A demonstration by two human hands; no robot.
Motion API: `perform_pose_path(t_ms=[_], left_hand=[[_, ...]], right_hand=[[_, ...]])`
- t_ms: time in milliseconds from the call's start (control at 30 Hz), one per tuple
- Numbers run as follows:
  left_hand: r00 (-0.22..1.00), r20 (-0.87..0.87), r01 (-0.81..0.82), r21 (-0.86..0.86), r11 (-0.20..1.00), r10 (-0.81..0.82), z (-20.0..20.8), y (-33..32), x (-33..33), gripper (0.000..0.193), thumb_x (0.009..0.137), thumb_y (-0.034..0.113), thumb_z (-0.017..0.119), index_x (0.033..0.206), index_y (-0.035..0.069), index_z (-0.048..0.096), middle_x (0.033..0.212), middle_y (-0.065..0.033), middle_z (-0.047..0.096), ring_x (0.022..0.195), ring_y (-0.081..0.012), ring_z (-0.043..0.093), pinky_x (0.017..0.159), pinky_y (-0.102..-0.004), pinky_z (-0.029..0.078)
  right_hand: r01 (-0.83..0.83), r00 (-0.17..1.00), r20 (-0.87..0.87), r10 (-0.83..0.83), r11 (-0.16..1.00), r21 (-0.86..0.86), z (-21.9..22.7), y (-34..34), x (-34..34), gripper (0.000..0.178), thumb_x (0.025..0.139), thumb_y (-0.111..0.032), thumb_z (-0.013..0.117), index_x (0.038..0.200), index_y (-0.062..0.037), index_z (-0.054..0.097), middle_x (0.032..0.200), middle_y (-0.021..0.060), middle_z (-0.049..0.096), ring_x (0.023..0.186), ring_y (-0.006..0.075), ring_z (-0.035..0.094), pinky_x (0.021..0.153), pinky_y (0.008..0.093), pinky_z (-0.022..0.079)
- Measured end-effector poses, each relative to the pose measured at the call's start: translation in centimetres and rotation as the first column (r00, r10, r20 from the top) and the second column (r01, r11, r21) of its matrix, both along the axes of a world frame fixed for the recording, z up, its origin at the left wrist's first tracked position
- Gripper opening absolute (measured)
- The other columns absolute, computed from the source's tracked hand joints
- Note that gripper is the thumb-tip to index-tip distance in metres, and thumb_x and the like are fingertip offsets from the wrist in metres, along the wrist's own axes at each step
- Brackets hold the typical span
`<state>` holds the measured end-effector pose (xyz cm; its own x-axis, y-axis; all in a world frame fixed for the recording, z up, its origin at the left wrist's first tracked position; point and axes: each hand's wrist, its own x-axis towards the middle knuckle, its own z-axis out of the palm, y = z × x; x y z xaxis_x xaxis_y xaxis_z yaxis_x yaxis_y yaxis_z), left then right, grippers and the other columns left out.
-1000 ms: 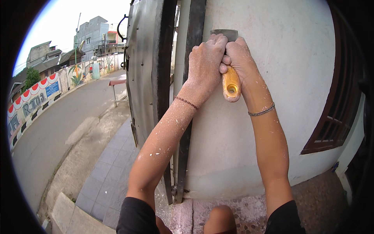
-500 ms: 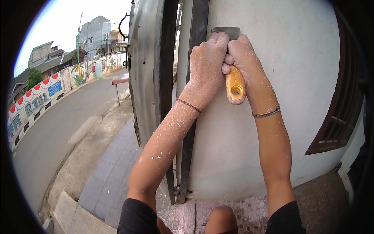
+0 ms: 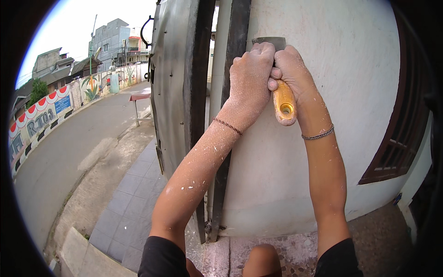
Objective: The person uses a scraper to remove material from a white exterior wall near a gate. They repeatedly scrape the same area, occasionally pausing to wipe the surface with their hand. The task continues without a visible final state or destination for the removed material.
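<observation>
Both my hands grip one scraper (image 3: 285, 102), which has a yellow-orange handle with a hole at its butt end. Its wide metal blade lies against the white wall (image 3: 341, 101), near the dark post at the wall's left edge. My left hand (image 3: 251, 76) is closed over the upper part of the tool, close behind the blade. Wrapped round the handle beside it is my right hand (image 3: 297, 74), its fingertips showing next to the left hand. Pale dust and flakes cover both hands and forearms. The fingers hide the middle of the scraper.
Left of the wall stand a dark post (image 3: 233, 60) and a grey metal gate (image 3: 171, 83). Beyond them are grey floor tiles (image 3: 124, 203), a road and a painted wall. A dark-framed window (image 3: 392, 152) is at the right. My knee (image 3: 261, 261) shows at the bottom.
Both hands and the scraper have shifted slightly down and right in view, the blade still at the wall. The grip is the same.
</observation>
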<state>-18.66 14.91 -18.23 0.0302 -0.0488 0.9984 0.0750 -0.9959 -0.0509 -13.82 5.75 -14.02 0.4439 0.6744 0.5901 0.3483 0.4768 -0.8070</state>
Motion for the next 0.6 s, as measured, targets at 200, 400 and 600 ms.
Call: perform_pose_path(t_ms=[200, 400, 600], left_hand=[[0.999, -0.024, -0.043, 0.058, 0.997, 0.044, 0.2, -0.1, -0.5, 0.025, 0.079, 0.004, 0.07, 0.102, 0.0, 0.062, 0.089, -0.0171, 0.07, 0.082, -0.0293, 0.072, 0.077, -0.0368, 0.059], [0.938, 0.004, 0.313, -0.43, 0.846, -0.345, -3.3, -4.0, -6.1, 0.028, 0.101, 0.022, 0.054, 0.114, -0.003, 0.058, 0.092, -0.0181, 0.071, 0.092, -0.0235, 0.073, 0.07, -0.0327, 0.062], [0.546, 0.123, 0.422, -0.895, 0.145, -0.829, -3.7, -5.6, -6.2, 0.06, 0.102, 0.057, 0.036, 0.098, 0.001, 0.055, 0.07, -0.0139, 0.066, 0.055, -0.0133, 0.067, 0.041, -0.0188, 0.054]], right_hand=[[-0.053, 0.998, 0.036, 0.053, 0.999, 0.013, -0.3, 0.0, 0.3, 0.018, 0.082, 0.005, 0.038, 0.1, 0.0084, 0.037, 0.061, 0.0054, 0.045, 0.041, 0.0123, 0.046, 0.033, 0.0293, 0.042], [0.111, 0.991, -0.093, -0.098, 0.983, 0.144, -0.9, 1.0, -0.7, 0.017, 0.09, -0.004, 0.044, 0.102, 0.0064, 0.037, 0.064, 0.0077, 0.048, 0.048, 0.013, 0.051, 0.04, 0.0294, 0.048], [0.256, 0.966, -0.054, -0.254, 0.966, 0.027, -0.5, 1.6, -0.4, 0.026, 0.096, -0.017, 0.052, 0.11, 0.0004, 0.04, 0.075, 0.0101, 0.059, 0.055, 0.012, 0.054, 0.042, 0.0269, 0.044]])
